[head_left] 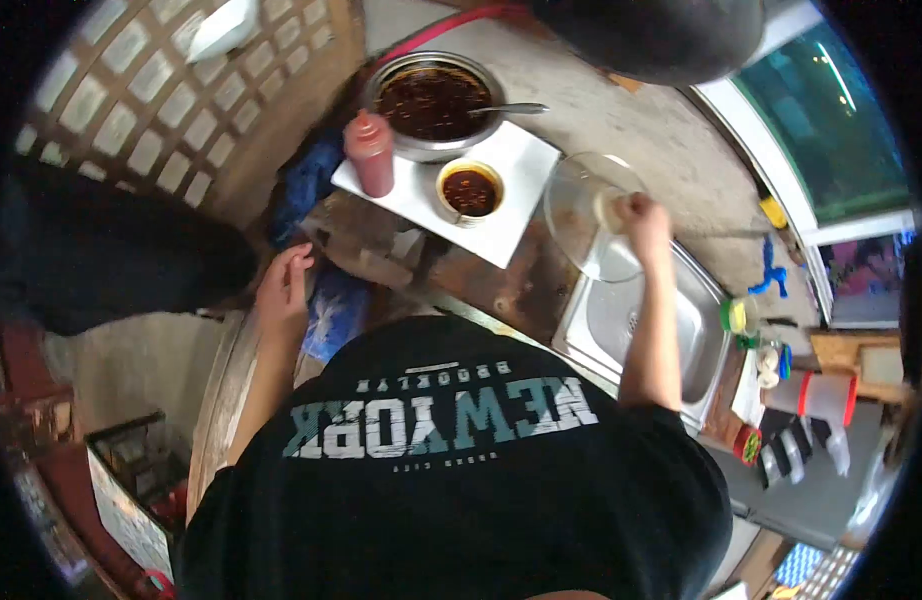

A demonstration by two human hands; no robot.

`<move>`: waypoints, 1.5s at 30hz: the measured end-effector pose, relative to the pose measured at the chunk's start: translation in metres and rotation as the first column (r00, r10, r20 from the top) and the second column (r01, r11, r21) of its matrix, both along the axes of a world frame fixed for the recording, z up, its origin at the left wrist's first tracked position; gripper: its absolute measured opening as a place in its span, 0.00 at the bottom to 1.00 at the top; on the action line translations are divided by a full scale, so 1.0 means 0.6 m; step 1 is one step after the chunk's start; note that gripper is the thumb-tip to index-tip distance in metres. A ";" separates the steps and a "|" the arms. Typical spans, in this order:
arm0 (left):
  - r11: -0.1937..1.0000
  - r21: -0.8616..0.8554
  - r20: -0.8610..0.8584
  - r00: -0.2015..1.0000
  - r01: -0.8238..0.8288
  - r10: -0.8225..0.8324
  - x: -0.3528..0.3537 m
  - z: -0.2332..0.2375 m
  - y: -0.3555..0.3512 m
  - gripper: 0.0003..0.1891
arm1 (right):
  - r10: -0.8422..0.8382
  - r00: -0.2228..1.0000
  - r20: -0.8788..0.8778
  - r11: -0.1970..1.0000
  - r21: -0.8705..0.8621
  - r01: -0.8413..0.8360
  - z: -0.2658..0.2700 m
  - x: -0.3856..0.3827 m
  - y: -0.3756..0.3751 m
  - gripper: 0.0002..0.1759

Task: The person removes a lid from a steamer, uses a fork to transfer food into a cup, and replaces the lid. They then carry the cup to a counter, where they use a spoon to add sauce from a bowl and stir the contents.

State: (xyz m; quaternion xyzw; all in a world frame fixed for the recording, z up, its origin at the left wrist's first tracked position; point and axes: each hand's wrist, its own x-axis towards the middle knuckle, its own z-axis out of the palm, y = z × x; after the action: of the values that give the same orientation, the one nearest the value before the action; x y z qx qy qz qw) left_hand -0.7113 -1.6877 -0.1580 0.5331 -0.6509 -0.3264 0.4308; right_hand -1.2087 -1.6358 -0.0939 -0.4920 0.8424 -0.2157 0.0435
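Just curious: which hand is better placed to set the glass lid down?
Likely the right hand: it grips the glass lid by its knob, by the sink; the left hand is empty.

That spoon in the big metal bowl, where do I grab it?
Take the spoon by its bare handle end, which juts out past the metal bowl's right rim; the other end sits in the dark sauce. Come from the right, probably with the right hand, now on the glass lid's knob.

"NEW YORK", "BROOKLYN" on black T-shirt (pixel 451 470)
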 end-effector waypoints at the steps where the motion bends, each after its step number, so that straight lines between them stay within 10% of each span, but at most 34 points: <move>1: 1.000 -0.012 0.002 1.000 -0.009 0.009 0.009 0.000 0.002 0.12 | 0.048 0.985 0.165 0.995 -0.095 -0.032 0.024 0.006 -0.001 0.14; 6: 0.997 -0.034 -0.039 0.997 -0.073 0.072 0.015 0.002 0.016 0.11 | 0.306 0.855 0.418 0.948 -0.217 -0.233 0.147 0.145 -0.080 0.16; 20: 0.957 -0.094 -0.030 0.962 -0.274 0.272 0.126 -0.042 0.089 0.08 | 0.502 0.825 -0.258 0.864 0.171 -0.473 -0.015 0.215 -0.574 0.20; 33: 0.967 0.052 0.012 0.969 -0.249 0.249 0.135 -0.057 0.101 0.08 | 0.474 0.859 -0.194 0.880 0.122 -0.458 -0.033 0.241 -0.518 0.23; 37: 0.990 0.084 0.025 0.993 -0.116 0.114 0.109 -0.046 0.069 0.08 | 0.422 0.906 0.027 0.906 -0.037 -0.421 0.052 0.260 -0.374 0.16; 39: 0.995 0.089 0.030 0.998 -0.054 0.052 0.095 -0.044 0.056 0.08 | 0.644 0.765 -0.019 0.764 0.059 -0.642 0.060 0.235 -0.271 0.16; 41: 0.996 0.085 0.070 0.998 -0.008 0.002 0.083 -0.043 0.047 0.08 | 0.679 0.668 0.305 0.642 0.194 -0.742 0.067 0.251 -0.161 0.25; 45: 0.994 0.077 0.103 0.990 0.084 -0.091 0.044 -0.039 0.030 0.08 | 0.600 0.782 0.169 0.768 0.154 -0.622 -0.020 0.295 -0.073 0.22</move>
State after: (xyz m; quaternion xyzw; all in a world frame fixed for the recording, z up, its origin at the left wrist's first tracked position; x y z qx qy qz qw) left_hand -0.6846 -1.6699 -0.1813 0.5359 -0.6835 -0.3395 0.3611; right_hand -1.0320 -1.6797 -0.1060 -0.7195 0.6500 -0.1301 0.2069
